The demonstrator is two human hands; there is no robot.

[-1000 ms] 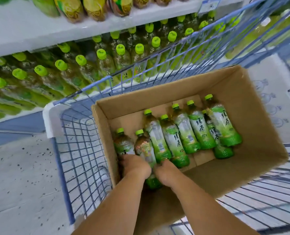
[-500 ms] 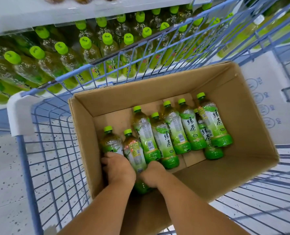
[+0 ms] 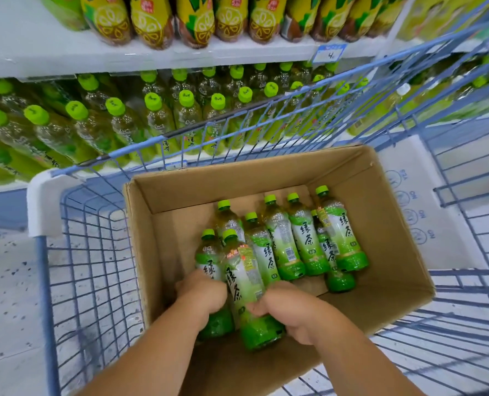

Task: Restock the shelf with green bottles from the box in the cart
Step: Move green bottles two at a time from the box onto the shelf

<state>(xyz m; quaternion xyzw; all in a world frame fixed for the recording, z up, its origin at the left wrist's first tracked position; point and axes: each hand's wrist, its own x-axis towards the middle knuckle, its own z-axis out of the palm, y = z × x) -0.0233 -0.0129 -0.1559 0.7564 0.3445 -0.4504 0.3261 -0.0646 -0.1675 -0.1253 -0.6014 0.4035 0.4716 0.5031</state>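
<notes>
Right now both hands are clamped on bottles: L hand (image 3: 201,292) has its fingers curled round the lower body of one green bottle (image 3: 210,261), and R hand (image 3: 283,307) wraps the neighbouring bottle (image 3: 244,275) near its base, the two touching side by side w/ caps pointing toward the shelf. Both are at the near-left of the cardboard box (image 3: 394,230), though whether they're lifted off its floor is hard to tell, and six more bottles (image 3: 303,238) lie packed to the right. Box sits in the blue wire cart (image 3: 94,252), just in front of the shelf (image 3: 23,52) w/ its rows of green-capped stock (image 3: 157,110).
</notes>
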